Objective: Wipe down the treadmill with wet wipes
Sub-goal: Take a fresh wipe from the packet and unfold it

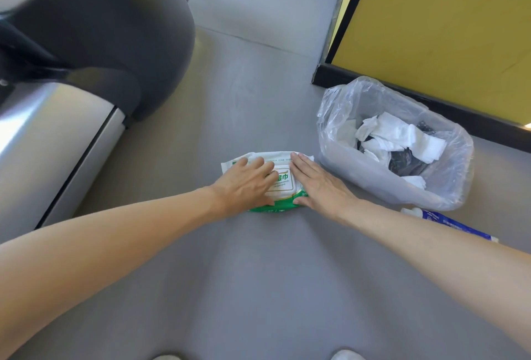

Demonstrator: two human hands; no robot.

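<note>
A white and green pack of wet wipes [283, 180] lies flat on the grey floor ahead of me, its white lid down. My left hand [244, 182] rests on the pack's left half with fingers spread and nearly straight. My right hand [319, 184] lies flat on its right side, fingers straight along the lid's edge, thumb at the near corner. The treadmill [86, 52], with a dark grey motor cover and a silver side rail, fills the upper left.
A small bin lined with a clear plastic bag [330, 141] stands right of the pack and holds crumpled white wipes. A blue and white packet [457, 226] lies near the bin. A yellow wall panel [445, 20] with a black skirting rises behind it.
</note>
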